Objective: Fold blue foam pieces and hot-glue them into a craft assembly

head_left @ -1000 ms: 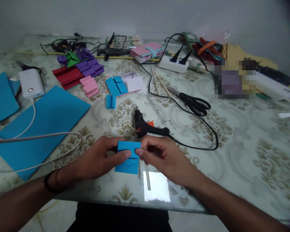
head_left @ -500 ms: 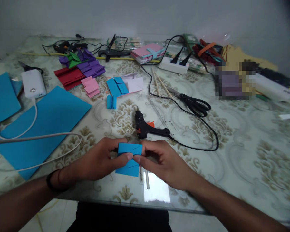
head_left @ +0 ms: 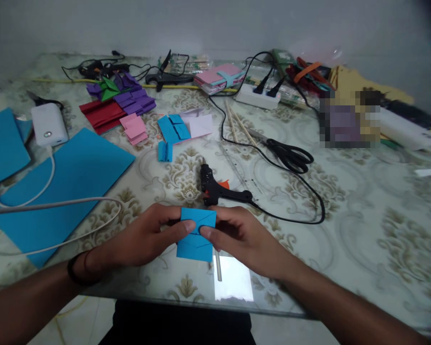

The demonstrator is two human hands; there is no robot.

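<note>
A small folded blue paper (head_left: 195, 246) is held above the table's near edge, creased across its face. My left hand (head_left: 154, 235) pinches its left side, thumb on top and fingers hidden behind. My right hand (head_left: 240, 239) grips the right side the same way, its thumb close to the other thumb. Just beyond the hands lies a black glue gun (head_left: 221, 192), nozzle pointing away. A glue stick (head_left: 219, 266) shows below the right hand.
Large blue sheets (head_left: 68, 187) and a white power bank (head_left: 49, 124) with its cable lie left. Folded coloured papers (head_left: 134, 100) sit further back. Black-handled scissors (head_left: 289, 154), a looping cord and a power strip (head_left: 258, 97) are to the right.
The blue paper has shifted slightly right and up in my hands. My thumbs have moved a little apart, showing more of the paper's middle.
</note>
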